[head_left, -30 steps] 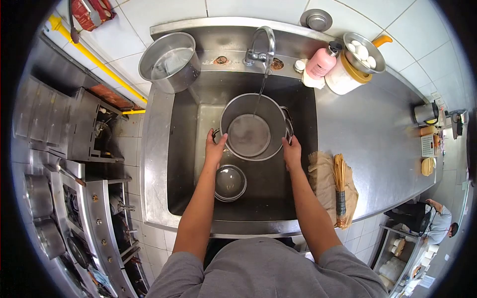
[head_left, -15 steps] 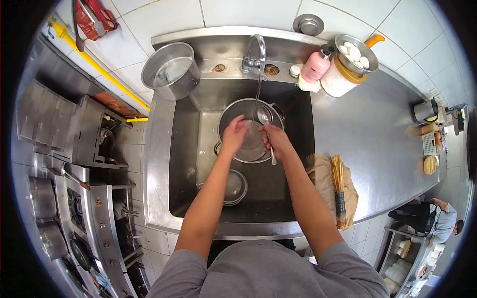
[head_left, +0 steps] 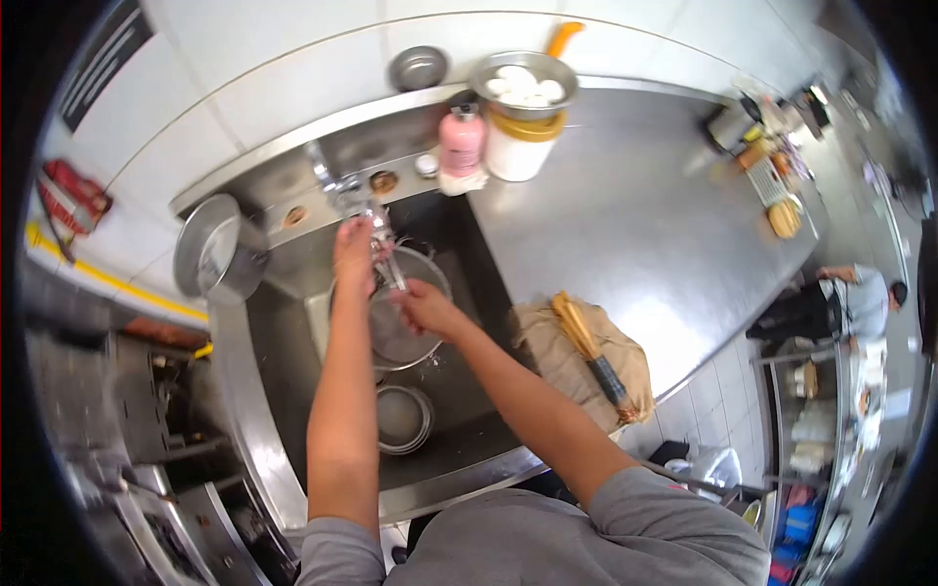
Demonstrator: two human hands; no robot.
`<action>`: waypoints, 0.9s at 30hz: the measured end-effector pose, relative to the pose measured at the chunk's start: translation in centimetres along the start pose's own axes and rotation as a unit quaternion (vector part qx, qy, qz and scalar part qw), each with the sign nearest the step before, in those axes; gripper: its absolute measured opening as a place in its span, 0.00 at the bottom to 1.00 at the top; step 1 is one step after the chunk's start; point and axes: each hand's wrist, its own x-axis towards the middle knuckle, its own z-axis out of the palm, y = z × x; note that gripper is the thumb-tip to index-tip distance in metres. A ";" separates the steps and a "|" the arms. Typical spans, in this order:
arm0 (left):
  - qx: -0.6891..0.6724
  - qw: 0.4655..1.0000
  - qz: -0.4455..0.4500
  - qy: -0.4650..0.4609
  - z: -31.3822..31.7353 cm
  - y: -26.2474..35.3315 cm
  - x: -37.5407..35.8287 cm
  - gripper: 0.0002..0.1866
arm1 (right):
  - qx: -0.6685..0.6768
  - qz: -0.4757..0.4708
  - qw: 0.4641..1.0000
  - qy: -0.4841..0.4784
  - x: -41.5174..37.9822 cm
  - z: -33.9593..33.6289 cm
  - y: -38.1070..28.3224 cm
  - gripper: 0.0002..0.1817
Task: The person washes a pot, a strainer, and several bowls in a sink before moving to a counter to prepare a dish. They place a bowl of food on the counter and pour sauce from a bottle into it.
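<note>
My right hand is closed on the handle of a metal spoon, held at a slant over the pot. My left hand is curled at the spoon's bowl end, its fingers partly blurred. Water from the tap splashes over the spoon there and hides much of its bowl. Beneath both hands, a round metal pot stands in the sink. Nearer to me, a small stack of round metal dishes sits on the sink floor.
A large metal pot stands at the sink's left corner. Right of the tap are a pink pump bottle and a white tub under a bowl of eggs. A bundled stick brush lies on brown cloth. A person stands far right.
My view has turned to the right. Both hands have brought the spoon up to the tap's stream, and my left hand, spread apart before, is now at the spoon's bowl. Water now splashes off it.
</note>
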 end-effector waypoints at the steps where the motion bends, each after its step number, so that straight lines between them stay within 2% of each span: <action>1: -0.064 0.996 0.013 -0.064 0.2 0.6 -0.5 0.15 | 0.049 0.020 0.998 -0.022 0.3 -0.4 -0.4 0.11; 2: -0.137 0.988 0.013 -0.067 0.6 1.0 -1.1 0.23 | 0.068 0.032 0.996 -0.054 -0.2 -0.9 -1.4 0.12; 3: -0.205 0.972 0.027 -0.110 0.4 1.4 -1.4 0.28 | 0.087 0.043 0.991 -0.087 -0.9 -1.2 -2.7 0.14; 4: -0.234 0.969 0.024 -0.072 0.8 2.0 -2.4 0.28 | 0.091 0.036 0.993 -0.069 -1.2 -1.5 -3.5 0.14; 5: -0.266 0.960 0.031 -0.081 0.1 1.9 -1.9 0.27 | 0.087 0.042 0.989 -0.110 -1.3 -1.5 -4.1 0.15; 6: -0.330 0.934 0.043 -0.133 0.1 2.5 -2.0 0.23 | 0.082 0.047 0.984 -0.152 -1.1 -1.5 -4.4 0.16; 7: -0.352 0.935 0.005 -0.040 0.3 2.8 -2.1 0.16 | 0.083 0.044 0.986 -0.141 -1.1 -1.4 -4.6 0.16; 9: -0.292 0.951 -0.006 -0.105 -2.9 1.4 0.7 0.11 | 0.049 -0.001 0.986 -0.159 -0.8 -1.1 -4.3 0.15; 11: -0.215 0.976 0.001 -0.036 -1.3 3.4 -0.3 0.14 | 0.048 0.001 0.991 -0.121 -0.4 -0.4 -4.4 0.14; 13: -0.174 0.984 -0.014 -0.044 -1.5 4.8 -0.3 0.18 | 0.052 0.001 0.996 -0.077 -1.2 -0.2 -4.5 0.13; 15: -0.098 0.994 0.023 0.042 0.1 6.0 -0.8 0.21 | 0.008 -0.012 0.998 -0.067 -2.3 0.9 -5.1 0.13; 16: -0.094 0.995 0.018 0.030 0.5 6.0 -1.1 0.21 | 0.013 -0.016 0.998 -0.054 -2.3 1.7 -4.9 0.13; 18: -0.026 0.992 0.092 0.077 -0.1 5.7 -0.7 0.22 | -0.159 -0.153 0.975 -0.008 -1.3 3.4 -3.2 0.15; 19: -0.021 0.994 0.086 0.060 -0.4 5.6 -0.7 0.22 | -0.153 -0.155 0.976 0.009 -2.3 4.0 -2.4 0.15; 21: 0.147 0.972 0.147 0.112 -0.9 4.9 -0.7 0.22 | -0.334 -0.236 0.897 0.166 -5.0 4.9 -1.7 0.16; 23: 0.048 0.989 0.111 0.081 -2.3 3.5 1.2 0.22 | -0.314 -0.191 0.912 0.182 -9.4 4.5 -2.7 0.16; 24: 0.039 0.987 0.111 0.106 -2.9 3.1 2.0 0.22 | -0.299 -0.152 0.926 0.173 -11.5 3.8 -2.7 0.16; 25: 0.031 0.985 0.108 0.130 -3.8 2.7 2.9 0.21 | -0.288 -0.145 0.924 0.205 -13.0 3.1 -1.9 0.16; 27: 0.037 0.995 0.074 0.063 -5.9 2.4 4.5 0.19 | -0.299 -0.181 0.923 0.158 -16.3 1.9 0.3 0.15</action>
